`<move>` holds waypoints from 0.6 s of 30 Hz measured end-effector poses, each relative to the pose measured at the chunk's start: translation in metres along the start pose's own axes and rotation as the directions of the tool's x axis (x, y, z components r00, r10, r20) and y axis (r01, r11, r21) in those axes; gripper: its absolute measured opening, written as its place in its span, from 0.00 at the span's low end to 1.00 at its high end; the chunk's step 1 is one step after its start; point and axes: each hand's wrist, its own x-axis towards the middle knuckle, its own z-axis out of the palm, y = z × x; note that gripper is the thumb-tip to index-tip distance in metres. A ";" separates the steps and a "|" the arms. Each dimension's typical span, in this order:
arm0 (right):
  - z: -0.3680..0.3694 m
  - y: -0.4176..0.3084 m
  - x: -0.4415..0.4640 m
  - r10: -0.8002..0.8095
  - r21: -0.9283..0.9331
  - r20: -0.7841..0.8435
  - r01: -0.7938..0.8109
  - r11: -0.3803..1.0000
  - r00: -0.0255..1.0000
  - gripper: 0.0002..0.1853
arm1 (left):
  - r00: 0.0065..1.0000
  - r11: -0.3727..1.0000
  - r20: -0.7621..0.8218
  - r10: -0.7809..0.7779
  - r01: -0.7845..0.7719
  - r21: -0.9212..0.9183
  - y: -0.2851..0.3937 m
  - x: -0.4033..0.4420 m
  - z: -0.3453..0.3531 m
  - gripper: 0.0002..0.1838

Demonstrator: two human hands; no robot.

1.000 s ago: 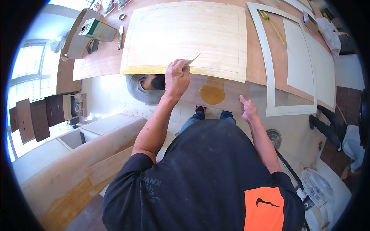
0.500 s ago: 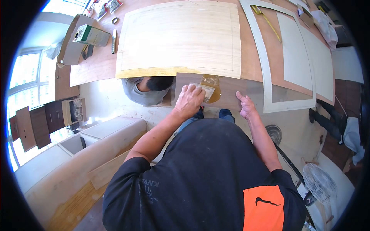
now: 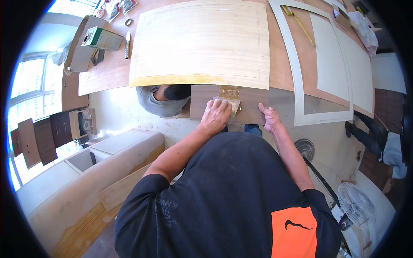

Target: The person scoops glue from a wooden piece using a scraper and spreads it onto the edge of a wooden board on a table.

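Our flat brown board [image 3: 200,96] bears amber glue [image 3: 229,93], streaked toward twelve o'clock; our smeared scraper [image 3: 234,103] touches it.

The left hand [image 3: 216,116] covers part of the scraper [image 3: 232,103]; the pale panel [image 3: 200,43] partly hides a person [image 3: 160,103].

Room to pass b/w board [image 3: 198,43] & frame [image 3: 293,64]; tin [image 3: 105,39] + knife [image 3: 127,45] in way L of board, person [image 3: 155,105] at near edge

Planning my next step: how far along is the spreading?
Looks done: amber strip along the near edge of the pale rectangular wooden panel. In hand: left hand holds flat pale spreader at amber liquid on brown board. Remaining, probably: the panel's bare-looking face.
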 end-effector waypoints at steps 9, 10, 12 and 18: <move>-0.006 0.004 0.002 -0.010 0.007 0.013 0.009 1.000 1.000 0.29 | 0.998 0.998 -0.020 -0.057 0.057 -0.005 -0.011 0.007 0.017 0.18; -0.006 0.005 0.001 -0.009 0.015 0.015 0.009 1.000 1.000 0.29 | 0.997 0.998 -0.043 -0.057 0.058 0.022 -0.014 0.008 0.017 0.17; -0.007 0.007 0.000 -0.006 0.019 0.016 0.006 1.000 1.000 0.29 | 0.996 0.997 -0.066 -0.059 0.062 0.050 -0.018 0.011 0.017 0.16; -0.008 0.011 0.004 -0.007 0.022 -0.047 0.008 1.000 0.999 0.30 | 0.994 0.997 -0.107 -0.020 0.028 0.071 -0.027 0.022 0.016 0.17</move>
